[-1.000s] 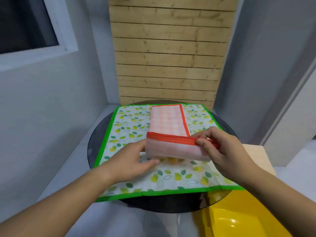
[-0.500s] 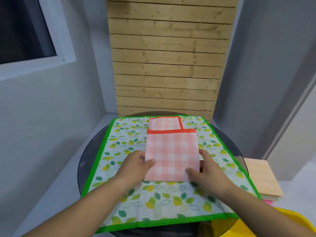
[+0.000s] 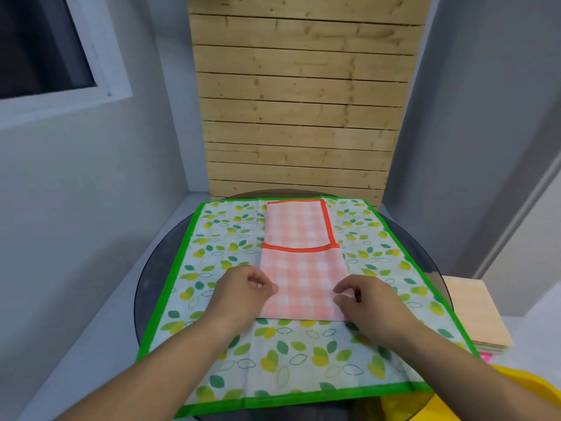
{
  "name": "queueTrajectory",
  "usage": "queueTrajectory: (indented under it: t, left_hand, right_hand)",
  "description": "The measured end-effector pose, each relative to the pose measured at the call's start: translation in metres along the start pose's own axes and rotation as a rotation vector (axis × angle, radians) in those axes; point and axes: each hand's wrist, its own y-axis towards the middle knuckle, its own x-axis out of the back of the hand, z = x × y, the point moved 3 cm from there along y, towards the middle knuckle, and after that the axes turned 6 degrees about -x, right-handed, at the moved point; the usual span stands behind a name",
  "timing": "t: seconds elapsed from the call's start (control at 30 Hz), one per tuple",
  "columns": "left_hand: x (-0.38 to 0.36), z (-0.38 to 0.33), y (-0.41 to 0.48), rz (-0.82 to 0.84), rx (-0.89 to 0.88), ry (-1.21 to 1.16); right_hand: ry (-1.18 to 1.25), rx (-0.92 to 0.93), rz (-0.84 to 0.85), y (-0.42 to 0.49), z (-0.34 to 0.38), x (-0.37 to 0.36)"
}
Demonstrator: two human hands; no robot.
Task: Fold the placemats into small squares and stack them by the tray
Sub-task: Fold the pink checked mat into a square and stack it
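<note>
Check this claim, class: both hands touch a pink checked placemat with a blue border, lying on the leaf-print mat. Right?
No: in the head view the pink checked placemat has an orange border, not blue; the rest holds.

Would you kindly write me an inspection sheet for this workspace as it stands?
Surface: round dark glass table, largely under mats.
Job's things: leaf-print placemat spread flat; pink checked placemat folded on it; stack of folded mats at right, near the yellow tray.
Clutter: bright pink scrap below the stack, unidentifiable.
Grippers: left hand and right hand each pinch a side edge of the pink mat.
Cables: nothing seen.
Surroundings: wooden slat panel behind; window upper left; grey walls.
</note>
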Motion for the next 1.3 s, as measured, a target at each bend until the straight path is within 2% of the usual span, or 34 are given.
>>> queueTrajectory:
  t: [0.07,0.17,0.27,0.43,0.6,0.77,0.93,1.2,1.3]
  left_hand:
    - [-0.002,-0.002,-0.007,0.065,-0.008,0.009]
    - [-0.012,-0.005,-0.024,0.131,-0.085,0.216]
    - [-0.024,-0.010,-0.036,0.104,-0.167,0.305]
    - [-0.027,-0.006,-0.030,0.085,-0.169,0.399]
    - [-0.025,-0.002,-0.025,0.071,-0.216,0.433]
    - [-0.025,-0.002,-0.028,0.069,-0.220,0.497]
    - [-0.031,-0.005,-0.036,0.022,-0.250,0.620]
    - [-0.035,-0.002,-0.040,0.016,-0.231,0.679]
    - [-0.035,-0.001,-0.040,0.030,-0.228,0.695]
  right_hand:
    - [-0.005,-0.027,0.013,-0.001,0.002,-0.002]
    - [-0.087,-0.064,-0.009,-0.005,0.007,-0.010]
    - [-0.189,-0.060,-0.072,-0.009,0.011,-0.018]
    - [-0.232,-0.026,-0.150,-0.014,0.012,-0.023]
    - [-0.113,-0.054,-0.099,-0.009,0.006,-0.017]
    - [-0.098,-0.060,-0.097,-0.004,0.005,-0.015]
    - [-0.183,-0.054,-0.089,-0.010,0.011,-0.017]
    - [-0.331,-0.050,-0.145,-0.013,0.016,-0.025]
    - [-0.314,-0.061,-0.128,-0.010,0.014,-0.026]
